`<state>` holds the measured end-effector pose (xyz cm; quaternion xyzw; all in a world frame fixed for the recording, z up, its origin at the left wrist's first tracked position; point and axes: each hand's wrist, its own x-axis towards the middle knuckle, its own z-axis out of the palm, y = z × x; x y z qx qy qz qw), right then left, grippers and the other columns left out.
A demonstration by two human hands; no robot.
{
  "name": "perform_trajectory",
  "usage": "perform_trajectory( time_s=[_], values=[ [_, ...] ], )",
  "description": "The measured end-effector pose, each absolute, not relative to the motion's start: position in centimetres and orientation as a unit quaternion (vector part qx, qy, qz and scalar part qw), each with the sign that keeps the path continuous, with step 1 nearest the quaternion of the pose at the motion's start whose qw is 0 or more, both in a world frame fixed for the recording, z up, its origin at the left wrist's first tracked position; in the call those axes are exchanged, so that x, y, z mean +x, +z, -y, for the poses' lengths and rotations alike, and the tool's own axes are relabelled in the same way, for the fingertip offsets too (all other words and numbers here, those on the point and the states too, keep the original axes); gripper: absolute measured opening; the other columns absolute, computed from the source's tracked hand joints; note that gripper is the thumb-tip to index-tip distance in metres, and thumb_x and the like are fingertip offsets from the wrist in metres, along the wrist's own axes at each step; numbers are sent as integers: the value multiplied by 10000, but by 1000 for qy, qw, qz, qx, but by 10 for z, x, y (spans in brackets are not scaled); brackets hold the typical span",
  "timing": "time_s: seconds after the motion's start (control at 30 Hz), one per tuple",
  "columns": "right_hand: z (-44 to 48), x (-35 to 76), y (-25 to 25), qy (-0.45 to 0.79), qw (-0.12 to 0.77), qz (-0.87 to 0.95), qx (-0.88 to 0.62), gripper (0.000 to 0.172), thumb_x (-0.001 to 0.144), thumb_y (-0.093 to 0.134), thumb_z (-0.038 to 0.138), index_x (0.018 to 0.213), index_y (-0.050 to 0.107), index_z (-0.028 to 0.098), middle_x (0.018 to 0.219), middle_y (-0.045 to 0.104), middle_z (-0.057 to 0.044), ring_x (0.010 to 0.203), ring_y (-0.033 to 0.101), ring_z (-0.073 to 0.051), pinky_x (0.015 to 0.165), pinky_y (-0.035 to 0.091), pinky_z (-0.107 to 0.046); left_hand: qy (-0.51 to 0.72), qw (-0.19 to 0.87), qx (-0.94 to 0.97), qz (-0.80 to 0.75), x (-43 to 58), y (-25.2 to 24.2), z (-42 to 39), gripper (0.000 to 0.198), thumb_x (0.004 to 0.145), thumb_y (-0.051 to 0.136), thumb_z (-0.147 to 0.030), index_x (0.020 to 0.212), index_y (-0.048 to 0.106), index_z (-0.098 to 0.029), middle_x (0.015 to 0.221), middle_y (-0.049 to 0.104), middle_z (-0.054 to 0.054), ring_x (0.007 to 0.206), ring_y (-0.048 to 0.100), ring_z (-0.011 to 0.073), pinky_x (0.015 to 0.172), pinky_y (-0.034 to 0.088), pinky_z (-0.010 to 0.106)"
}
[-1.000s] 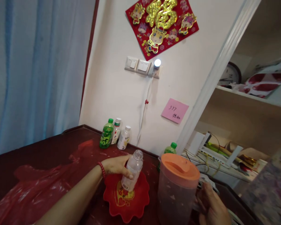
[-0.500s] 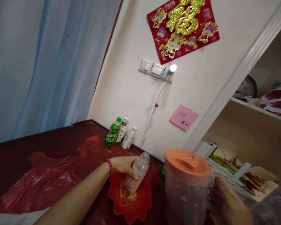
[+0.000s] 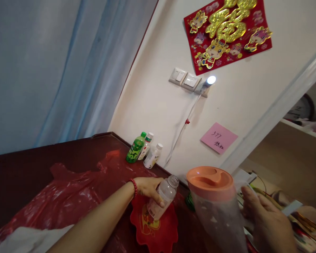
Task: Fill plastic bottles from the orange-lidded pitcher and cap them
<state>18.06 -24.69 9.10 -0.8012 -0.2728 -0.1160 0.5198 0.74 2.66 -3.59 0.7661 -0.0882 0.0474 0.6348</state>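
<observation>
My left hand [image 3: 149,189], with a red bead bracelet at the wrist, grips a small clear uncapped plastic bottle [image 3: 163,197] that leans to the right on a red scalloped plate [image 3: 158,230]. My right hand [image 3: 268,225] holds the handle of a clear plastic pitcher [image 3: 218,218] with an orange lid [image 3: 210,177], lifted and tilted toward the left, just right of the bottle. The pitcher's spout is close to the bottle's mouth but apart from it.
A dark red table [image 3: 55,158] carries a crumpled red plastic bag [image 3: 63,200]. A green bottle [image 3: 135,149] and two small white-capped bottles [image 3: 152,156] stand against the wall. A shelf [image 3: 292,182] with clutter lies at right. A white cable [image 3: 183,130] hangs from the wall socket.
My right hand has lifted the pitcher and tilted it left toward the bottle. The view has swung and rolled. My left hand keeps its hold on the bottle.
</observation>
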Motion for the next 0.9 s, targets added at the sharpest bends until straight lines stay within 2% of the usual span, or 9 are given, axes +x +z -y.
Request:
perform_trajectory(
  time_s=[0.1,0.23,0.43,0.67,0.77,0.9],
  values=[
    [243,174,100,-121,495,253,-823,599,720,602,805,611,531,220,555,525,22,580,459,-157,503,281,-289,41,628,771,92,9,-38,-28,505,507,913,-383,862,608,-192,840,617,-24,775,559,161,725,477,272],
    [239,172,108,-128,481,292,-817,614,751,608,771,539,463,213,516,431,40,531,370,-133,515,271,-295,47,620,777,100,10,-40,-28,441,558,884,-372,852,609,-193,822,615,-22,747,554,156,709,473,272],
    [230,165,124,-185,428,336,-819,544,745,564,747,579,500,233,482,427,34,511,395,-159,520,305,-302,37,630,768,112,11,-38,-28,397,561,874,-325,837,621,-192,805,625,-16,743,575,175,704,485,289],
    [222,157,131,-192,424,359,-809,513,724,572,730,605,534,232,502,451,29,523,417,-166,509,324,-297,37,631,769,101,11,-39,-28,405,563,872,-333,841,614,-190,824,619,-16,756,560,179,726,477,300],
    [219,156,132,-185,436,368,-800,498,706,594,716,618,566,227,497,446,30,514,405,-162,499,315,-295,28,636,763,116,14,-42,-28,398,564,871,-340,824,610,-187,800,607,-19,726,546,166,715,464,293],
    [216,158,134,-181,438,366,-801,503,680,623,712,711,689,214,504,464,30,542,441,-172,532,343,-302,29,643,756,117,18,-46,-30,417,544,886,-352,820,618,-191,790,612,-23,716,550,160,718,467,292]
  ],
)
